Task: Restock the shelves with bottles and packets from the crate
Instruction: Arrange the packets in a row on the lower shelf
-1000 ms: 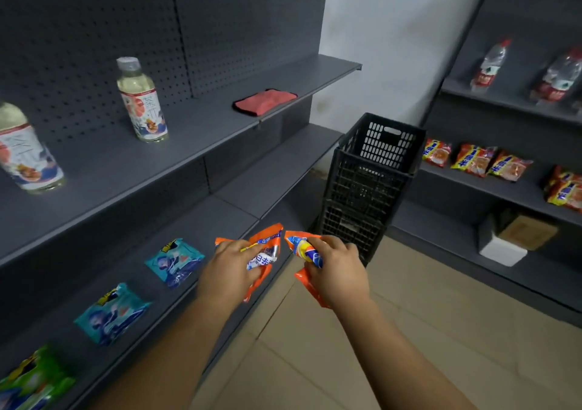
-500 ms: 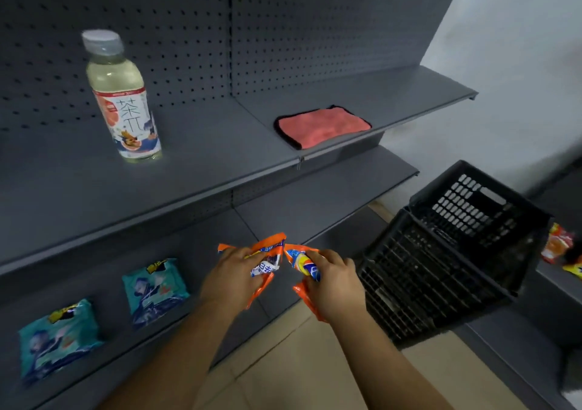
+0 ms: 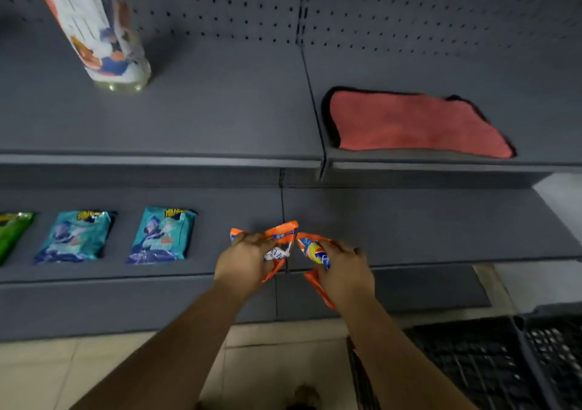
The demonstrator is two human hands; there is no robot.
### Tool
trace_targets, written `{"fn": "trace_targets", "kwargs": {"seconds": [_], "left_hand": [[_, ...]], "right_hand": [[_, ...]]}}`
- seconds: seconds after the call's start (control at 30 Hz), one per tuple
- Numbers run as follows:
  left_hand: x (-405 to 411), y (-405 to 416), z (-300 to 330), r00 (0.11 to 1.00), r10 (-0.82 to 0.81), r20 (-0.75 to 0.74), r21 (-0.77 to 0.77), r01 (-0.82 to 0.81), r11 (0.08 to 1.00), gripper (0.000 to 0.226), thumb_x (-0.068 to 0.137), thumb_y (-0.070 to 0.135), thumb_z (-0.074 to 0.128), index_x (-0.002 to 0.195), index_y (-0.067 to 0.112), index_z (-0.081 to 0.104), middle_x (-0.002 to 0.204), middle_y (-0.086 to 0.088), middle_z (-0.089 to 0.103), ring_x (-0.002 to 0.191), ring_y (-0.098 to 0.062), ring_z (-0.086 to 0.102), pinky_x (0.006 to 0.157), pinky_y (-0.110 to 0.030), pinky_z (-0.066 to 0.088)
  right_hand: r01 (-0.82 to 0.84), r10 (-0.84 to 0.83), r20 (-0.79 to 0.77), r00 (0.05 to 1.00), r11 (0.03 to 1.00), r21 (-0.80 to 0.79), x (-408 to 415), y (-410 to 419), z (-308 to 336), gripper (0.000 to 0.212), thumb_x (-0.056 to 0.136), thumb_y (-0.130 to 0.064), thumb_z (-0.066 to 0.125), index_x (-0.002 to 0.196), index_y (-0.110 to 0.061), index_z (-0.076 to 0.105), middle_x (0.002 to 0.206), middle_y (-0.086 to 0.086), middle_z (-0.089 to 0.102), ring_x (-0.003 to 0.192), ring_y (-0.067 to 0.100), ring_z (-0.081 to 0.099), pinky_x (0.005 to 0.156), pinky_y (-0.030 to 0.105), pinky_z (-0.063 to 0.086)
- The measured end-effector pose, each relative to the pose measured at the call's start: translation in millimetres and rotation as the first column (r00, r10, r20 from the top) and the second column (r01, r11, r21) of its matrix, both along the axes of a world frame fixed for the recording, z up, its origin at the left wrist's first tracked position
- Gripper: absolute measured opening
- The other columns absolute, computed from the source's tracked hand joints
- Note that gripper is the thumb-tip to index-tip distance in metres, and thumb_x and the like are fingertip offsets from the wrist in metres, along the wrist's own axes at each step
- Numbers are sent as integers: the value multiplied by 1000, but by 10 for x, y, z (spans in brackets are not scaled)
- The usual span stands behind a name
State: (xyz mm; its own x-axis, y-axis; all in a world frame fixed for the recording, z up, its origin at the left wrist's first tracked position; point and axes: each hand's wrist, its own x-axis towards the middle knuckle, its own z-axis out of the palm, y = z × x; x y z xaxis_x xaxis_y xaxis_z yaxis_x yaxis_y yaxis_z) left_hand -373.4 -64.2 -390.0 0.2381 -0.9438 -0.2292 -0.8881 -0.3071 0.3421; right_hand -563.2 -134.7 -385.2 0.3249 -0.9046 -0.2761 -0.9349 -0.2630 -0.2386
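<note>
- We grip one orange packet (image 3: 278,246) in our left hand (image 3: 244,261), fingers curled round its middle so the foil ends stick out above and below.
- Our right hand (image 3: 345,272) is wrapped the same way round a second orange packet (image 3: 315,252), just beside the first; the two packets are close but apart.
- Both packets are held over the front edge of the lower shelf (image 3: 409,220), right of the packets already lying there.
- On that shelf lie two teal packets (image 3: 162,235) (image 3: 75,236) side by side, with a green packet (image 3: 12,230) at the far left.
- The upper shelf (image 3: 220,110) carries a standing bottle (image 3: 100,25) at the left and a folded red cloth (image 3: 412,124) at the right.
- The black crate (image 3: 491,359) sits on the floor at the lower right, beside our right forearm.
</note>
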Motion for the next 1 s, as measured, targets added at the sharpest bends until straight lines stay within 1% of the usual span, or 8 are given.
{"fn": "trace_targets", "kwargs": {"seconds": [0.2,0.37,0.53,0.6,0.73,0.8,0.87,1.0], "left_hand": [[-110,-343,-376,993,112,32,116,-115,987,50,97,45,48,145,45,35,143,4,44,135,-22,35,93,-42,50],[65,-631,-797,990,80,116,213,-104,972,52,97,41,51,146,39,35,150,1,31,138,-25,30,94,-42,47],[283,-885,-1047,975,71,211,189,-112,976,54,97,36,53,147,38,32,152,3,28,141,-24,22,96,-41,49],[328,-936,-1089,969,123,214,132,-153,979,56,94,44,54,146,38,33,150,3,32,140,-24,25,95,-41,48],[295,-899,-1178,953,119,280,67,-143,987,71,89,60,50,149,31,28,156,-4,23,144,-29,17,110,-44,30],[276,-864,-1259,955,103,279,42,-119,992,63,95,55,43,150,29,27,160,-6,18,148,-29,10,116,-44,17],[287,-861,-1354,963,54,262,0,-56,998,56,99,46,39,151,25,29,161,-5,17,149,-27,8,119,-41,8],[407,-919,-1576,973,-56,225,-17,61,998,52,100,40,35,149,24,35,161,-2,19,150,-24,9,120,-38,3]], "right_hand": [[-129,129,-27,991,992,3,-53,-529,-514,56,91,-36,59,144,-39,40,140,-8,46,122,28,41,89,37,49],[-169,169,-68,983,986,18,-1,-933,-921,57,91,-39,61,144,-35,41,142,-6,45,124,29,41,92,37,48],[-167,163,-81,983,985,-37,108,-1281,-1107,54,92,-37,60,143,-34,43,143,-4,44,127,30,39,93,38,47],[-174,170,-94,981,984,-37,169,-1415,-1138,58,93,-39,60,146,-33,38,146,-3,41,130,31,36,93,39,47],[-182,186,-66,980,982,55,236,-1534,-1194,87,85,-59,62,154,-33,18,161,2,16,144,38,21,109,49,36],[-226,222,-65,973,972,-58,210,-1477,-1253,80,88,-61,55,154,-32,21,162,5,16,146,36,17,116,55,26],[-279,278,-30,960,946,-164,148,-1409,-1355,64,92,-49,54,150,-29,34,159,6,22,146,34,20,118,56,19],[-396,400,-13,917,903,-168,-15,-1388,-1657,55,96,-41,52,148,-29,39,158,5,29,146,34,21,121,52,15]]}}
